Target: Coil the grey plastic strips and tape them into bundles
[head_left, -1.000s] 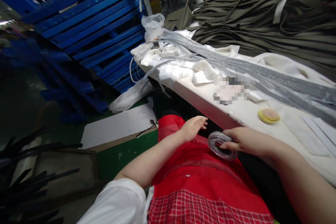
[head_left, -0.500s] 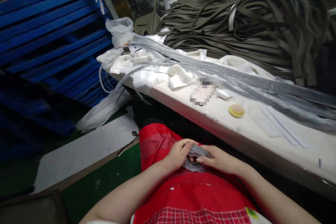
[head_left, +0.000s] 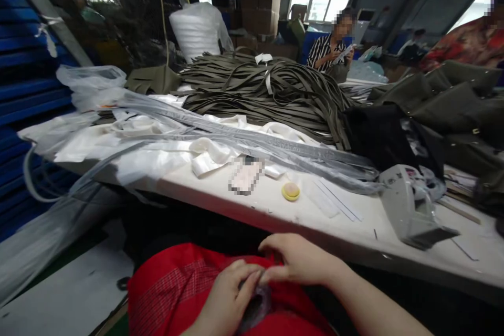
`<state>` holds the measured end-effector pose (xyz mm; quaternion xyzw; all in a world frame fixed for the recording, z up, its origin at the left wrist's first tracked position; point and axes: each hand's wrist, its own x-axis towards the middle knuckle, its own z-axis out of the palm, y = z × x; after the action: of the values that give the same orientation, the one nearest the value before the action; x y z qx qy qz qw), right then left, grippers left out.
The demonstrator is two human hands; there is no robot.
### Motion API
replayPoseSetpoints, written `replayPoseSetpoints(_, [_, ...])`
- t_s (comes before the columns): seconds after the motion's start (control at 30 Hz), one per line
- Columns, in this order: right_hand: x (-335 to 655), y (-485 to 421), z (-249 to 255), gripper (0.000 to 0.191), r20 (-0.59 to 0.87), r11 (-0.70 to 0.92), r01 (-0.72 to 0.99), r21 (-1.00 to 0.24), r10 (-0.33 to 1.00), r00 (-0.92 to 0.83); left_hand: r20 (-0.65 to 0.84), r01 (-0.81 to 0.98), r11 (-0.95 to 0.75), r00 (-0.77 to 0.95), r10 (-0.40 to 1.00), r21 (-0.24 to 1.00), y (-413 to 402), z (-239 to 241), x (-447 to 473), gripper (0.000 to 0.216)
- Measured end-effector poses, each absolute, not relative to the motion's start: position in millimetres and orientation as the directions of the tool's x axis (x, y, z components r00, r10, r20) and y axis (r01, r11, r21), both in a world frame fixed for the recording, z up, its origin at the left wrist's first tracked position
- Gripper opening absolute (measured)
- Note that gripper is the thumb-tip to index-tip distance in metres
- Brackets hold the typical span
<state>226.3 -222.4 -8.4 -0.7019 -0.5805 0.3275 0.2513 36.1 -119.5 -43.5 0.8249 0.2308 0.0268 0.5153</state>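
Observation:
Over the red apron in my lap, my left hand is closed around a small coil of greyish see-through strip. Its fingers cover part of the coil, and the lower part is in shadow. My right hand is just to the right, with its thumb tip at the coil's upper edge, beside my left fingertips. Its index finger curves away from the thumb, and red cloth shows between them. Long grey plastic-like strips lie across the white table in front of me.
A phone, a yellow round object and a grey tape dispenser stand along the near table side. Behind lies a heap of olive straps. A co-worker in stripes and another person are beyond.
My view has swung up and to the right, bringing the dispenser and people in. My right hand's fingers have come away from around the coil; my left hand keeps hold of it.

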Motion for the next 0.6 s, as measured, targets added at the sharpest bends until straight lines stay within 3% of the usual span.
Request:
replayPoseSetpoints(0.07, [256.2,-240.1,3.3,0.03,0.01,-0.288,0.694,-0.66,0.92,0.391,-0.205,0.363,-0.317,0.876,0.436,0.876,-120.5,-54.9,30.4,0.036])
replayPoseSetpoints(0.17, [311.3,-268.6,3.6,0.026,0.235,-0.562,0.696,-0.446,0.677,0.697,-0.216,0.368,-0.261,0.856,0.469,0.893,-118.0,-66.5,26.4,0.036])
replayPoseSetpoints(0.27, [351.6,-288.9,-14.6,0.025,0.264,-0.723,0.672,-0.159,0.625,0.734,-0.241,0.38,-0.223,0.847,0.473,0.898,-116.0,-70.1,29.7,0.037])
replayPoseSetpoints(0.37, [364.0,-294.5,-32.4,0.027,0.224,-0.717,0.693,0.074,0.689,0.689,-0.26,0.393,-0.212,0.844,0.47,0.894,-115.9,-70.2,34.2,0.038])
replayPoseSetpoints(0.47, [362.0,-290.0,-37.2,0.025,0.196,-0.685,0.71,0.166,0.728,0.657,-0.271,0.396,-0.194,0.842,0.467,0.897,-116.4,-69.5,35.8,0.039])
replayPoseSetpoints(0.6, [364.9,-284.4,-31.5,0.027,0.173,-0.679,0.71,0.184,0.734,0.657,-0.273,0.391,-0.166,0.835,0.477,0.905,-116.9,-68.1,34.3,0.04])
